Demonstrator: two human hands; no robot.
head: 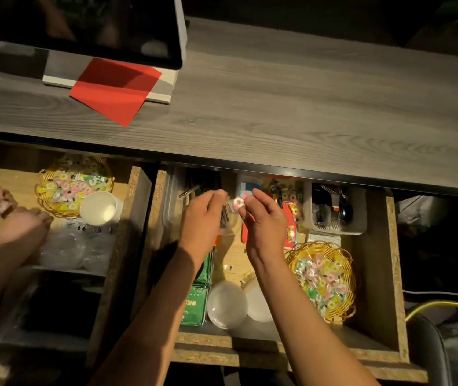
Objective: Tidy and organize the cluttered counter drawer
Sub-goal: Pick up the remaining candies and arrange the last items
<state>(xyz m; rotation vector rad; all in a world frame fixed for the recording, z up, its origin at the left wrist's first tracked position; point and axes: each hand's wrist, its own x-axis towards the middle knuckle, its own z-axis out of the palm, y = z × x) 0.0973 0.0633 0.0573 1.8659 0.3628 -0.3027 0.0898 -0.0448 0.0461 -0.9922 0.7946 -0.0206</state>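
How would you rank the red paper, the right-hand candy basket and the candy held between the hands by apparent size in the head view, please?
1. red paper
2. candy basket, slightly smaller, though nearer the camera
3. candy, by far the smallest

my open drawer [393,274] is cluttered: a wrapped ring candy [239,202] up between my fingertips, wicker candy basket [323,281] at right.
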